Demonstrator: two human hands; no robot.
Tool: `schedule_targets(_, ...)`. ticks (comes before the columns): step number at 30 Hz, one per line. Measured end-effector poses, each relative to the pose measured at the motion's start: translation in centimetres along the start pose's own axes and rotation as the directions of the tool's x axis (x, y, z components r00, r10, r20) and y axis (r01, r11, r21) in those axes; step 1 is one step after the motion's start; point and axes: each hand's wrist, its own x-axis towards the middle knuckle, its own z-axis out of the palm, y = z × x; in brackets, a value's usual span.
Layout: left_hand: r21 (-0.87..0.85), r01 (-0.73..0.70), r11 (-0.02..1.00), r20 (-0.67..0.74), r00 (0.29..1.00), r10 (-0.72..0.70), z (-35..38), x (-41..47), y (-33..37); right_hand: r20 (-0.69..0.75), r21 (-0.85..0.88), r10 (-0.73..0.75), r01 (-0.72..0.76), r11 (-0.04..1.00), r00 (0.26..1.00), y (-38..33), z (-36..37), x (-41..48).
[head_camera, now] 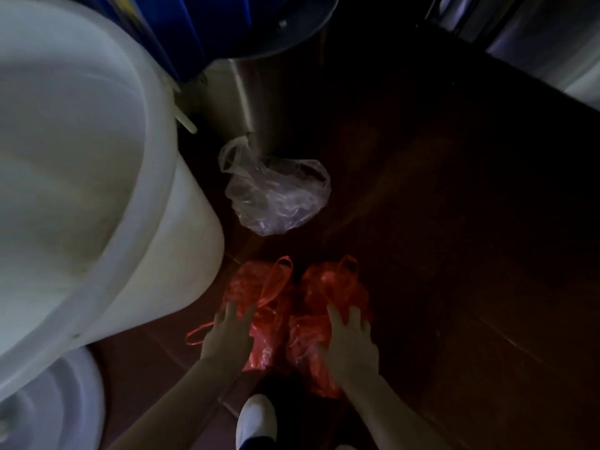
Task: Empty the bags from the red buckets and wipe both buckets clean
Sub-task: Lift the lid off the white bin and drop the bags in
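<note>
Two red plastic bags lie side by side on the dark floor: the left red bag (pixel 259 297) and the right red bag (pixel 328 287), both with loose handles pointing away from me. My left hand (pixel 227 336) rests on the left bag with fingers spread. My right hand (pixel 349 339) lies over the right bag, fingers apart. Neither hand is visibly closed around a bag. No red bucket is in view.
A large white tub (pixel 97 177) fills the left side, with a white lid (pixel 55 401) below it. A clear plastic bag (pixel 276 196) lies beyond the red ones, beside a steel bin (pixel 259 102). My white shoe (pixel 256 420) is at the bottom.
</note>
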Motion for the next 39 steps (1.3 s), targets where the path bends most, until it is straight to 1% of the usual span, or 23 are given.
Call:
schedule_targets(2, 0.046, -0.001, 0.999, 0.027, 1.000, 0.000, 1.6, 2.6, -0.2, -0.010, 0.003, -0.007, 0.007, 1.000, 1.000, 0.3, 2.1, 2.2)
schedule_targets(5, 0.012, 0.014, 1.000, 0.049, 0.999, -0.015, 3.4, 5.2, -0.4, -0.059, 0.017, -0.040, 0.041, 0.999, 0.997, 0.7, 4.2, 4.3)
schedule_targets(9, 0.037, -0.012, 0.999, -0.049, 0.999, 0.014, 4.1, 6.5, -0.2, -0.118, 0.055, -0.091, 0.098, 0.994, 0.989, 1.3, 4.9, 5.3)
schedule_targets(12, 0.045, -0.033, 0.998, -0.082, 0.996, 0.037, 3.7, 6.0, 0.2, -0.140, 0.092, -0.112, 0.125, 0.988, 0.984, 1.6, 4.4, 4.2)
schedule_targets(17, 0.009, -0.098, 0.995, -0.126, 0.987, 0.098, 0.1, 3.9, 1.1, -0.167, 0.083, -0.102, 0.117, 0.990, 0.981, 2.5, 1.1, 1.2)
schedule_targets(19, 0.000, -0.125, 0.992, -0.149, 0.981, 0.124, -2.0, 2.0, 2.0, -0.164, 0.083, -0.100, 0.115, 0.990, 0.981, 2.8, -1.0, -0.6)
schedule_targets(22, -0.091, -0.145, 0.985, -0.198, 0.972, 0.125, -5.4, -1.5, 2.9, -0.181, 0.077, -0.116, 0.132, 0.988, 0.977, 2.9, -4.5, -4.1)
schedule_targets(25, -0.120, -0.175, 0.977, -0.221, 0.964, 0.145, -8.6, -6.2, 3.0, -0.208, 0.064, -0.186, 0.203, 0.977, 0.960, 2.4, -8.1, -8.2)
schedule_targets(28, -0.233, -0.213, 0.949, -0.292, 0.946, 0.140, -11.9, -11.9, 3.3, -0.225, 0.044, -0.231, 0.247, 0.968, 0.947, 1.5, -12.4, -12.3)
schedule_targets(31, -0.291, -0.230, 0.929, -0.351, 0.929, 0.120, -15.5, -17.7, 4.1, -0.249, 0.044, -0.285, 0.305, 0.951, 0.926, 0.4, -17.1, -16.4)
schedule_targets(34, -0.340, -0.273, 0.900, -0.452, 0.886, 0.098, -19.3, -23.1, 4.4, -0.263, 0.038, -0.363, 0.385, 0.922, 0.894, -0.9, -22.3, -20.4)
schedule_targets(39, -0.391, -0.281, 0.877, -0.571, 0.821, 0.009, -24.9, -32.4, 4.0, -0.233, -0.061, -0.505, 0.506, 0.861, 0.831, -4.8, -30.7, -26.9)
